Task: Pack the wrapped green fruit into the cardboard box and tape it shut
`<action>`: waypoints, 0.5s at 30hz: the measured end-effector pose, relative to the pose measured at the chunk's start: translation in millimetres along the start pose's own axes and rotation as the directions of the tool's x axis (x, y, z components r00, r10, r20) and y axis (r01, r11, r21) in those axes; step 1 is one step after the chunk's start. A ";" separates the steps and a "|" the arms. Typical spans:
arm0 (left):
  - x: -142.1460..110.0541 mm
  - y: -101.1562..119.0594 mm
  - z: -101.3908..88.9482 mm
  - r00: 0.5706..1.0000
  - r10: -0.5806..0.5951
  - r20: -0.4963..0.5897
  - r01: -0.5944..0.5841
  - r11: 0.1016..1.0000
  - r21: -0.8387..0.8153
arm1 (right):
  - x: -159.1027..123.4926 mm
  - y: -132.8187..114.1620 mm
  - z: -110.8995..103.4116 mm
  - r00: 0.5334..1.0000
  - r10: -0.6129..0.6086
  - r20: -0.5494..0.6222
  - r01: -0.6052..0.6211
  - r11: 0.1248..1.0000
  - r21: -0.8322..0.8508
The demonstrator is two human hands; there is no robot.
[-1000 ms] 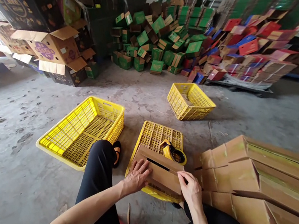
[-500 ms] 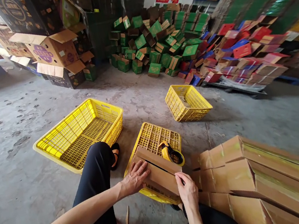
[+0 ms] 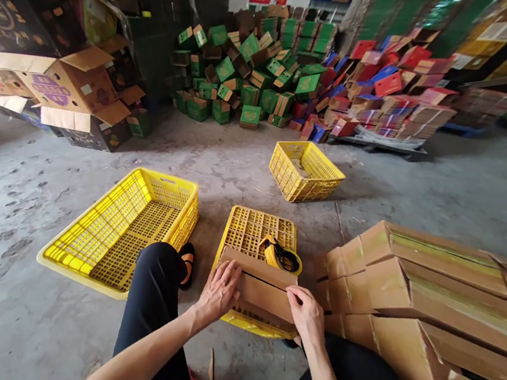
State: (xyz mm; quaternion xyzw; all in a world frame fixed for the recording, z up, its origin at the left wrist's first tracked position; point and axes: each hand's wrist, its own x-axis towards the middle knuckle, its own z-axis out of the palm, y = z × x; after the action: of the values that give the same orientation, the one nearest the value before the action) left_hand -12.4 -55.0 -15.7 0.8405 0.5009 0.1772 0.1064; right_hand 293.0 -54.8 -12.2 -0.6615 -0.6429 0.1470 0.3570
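A small brown cardboard box (image 3: 264, 297) lies on an upturned yellow plastic crate (image 3: 258, 220), its top flaps folded in with a dark gap between them. My left hand (image 3: 219, 291) rests on the box's left end, fingers stretched out and flat. At the right end, my right hand (image 3: 306, 312) is closed, with thumb and forefinger pinching the box's edge by the gap. Its other fingers are curled and partly hidden. Just beyond the box, a yellow tape dispenser (image 3: 280, 255) sits on the crate.
Stacked brown cardboard boxes (image 3: 386, 284) stand close on my right. A large yellow basket (image 3: 167, 195) is front left, a smaller yellow basket (image 3: 311, 170) ahead. Piles of green boxes (image 3: 251, 116) and red and blue boxes (image 3: 386, 85) lie farther back.
The whole view has shifted, so the scene sits a little farther left. Both hands keep nearly the same places on the box.
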 end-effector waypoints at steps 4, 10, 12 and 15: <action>2.4 -10.9 1.7 0.997 -0.054 0.051 0.052 0.997 0.049 | -2.5 -2.6 0.2 1.000 0.008 -0.003 -0.008 1.000 -0.022; 0.0 -13.6 6.1 0.992 -0.064 0.108 0.055 0.994 0.090 | -3.3 -3.5 2.7 0.999 -0.022 -0.038 0.019 0.996 -0.089; -1.0 -11.6 7.5 0.993 -0.067 0.099 0.056 0.993 0.103 | -3.0 -1.8 3.4 0.999 -0.027 -0.037 0.023 0.996 -0.091; -1.9 -9.2 9.2 0.994 -0.060 0.090 0.049 0.991 0.123 | -2.9 0.7 4.6 0.999 -0.025 -0.032 0.022 0.996 -0.092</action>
State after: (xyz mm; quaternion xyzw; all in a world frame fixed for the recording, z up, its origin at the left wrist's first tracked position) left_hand -17.0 -52.3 -27.7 0.8388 0.5278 0.1040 0.0836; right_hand 290.1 -56.2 -16.7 -0.6720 -0.6506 0.1022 0.3387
